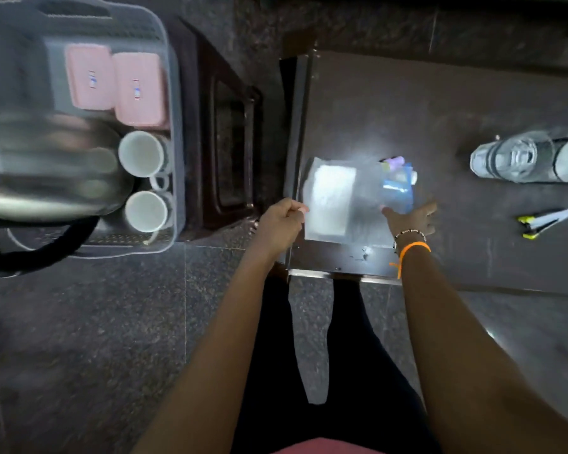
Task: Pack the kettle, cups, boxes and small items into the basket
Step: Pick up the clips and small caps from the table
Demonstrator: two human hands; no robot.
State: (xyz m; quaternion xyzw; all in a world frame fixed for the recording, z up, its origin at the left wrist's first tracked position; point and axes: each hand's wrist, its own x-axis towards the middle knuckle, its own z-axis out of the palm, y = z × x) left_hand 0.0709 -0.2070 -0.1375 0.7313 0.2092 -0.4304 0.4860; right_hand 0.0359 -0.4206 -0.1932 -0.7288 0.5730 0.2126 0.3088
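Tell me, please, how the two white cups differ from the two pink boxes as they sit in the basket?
The white cups are round and show open mouths; the pink boxes are rectangular with lids closed. The cups sit at the nearer end of the basket beside the kettle; the boxes sit at the far end. Both pairs sit side by side.

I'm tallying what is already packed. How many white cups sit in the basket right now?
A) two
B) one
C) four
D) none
A: two white cups stand open side up in the grey basket, between the kettle and its right wall, below the pink boxes.
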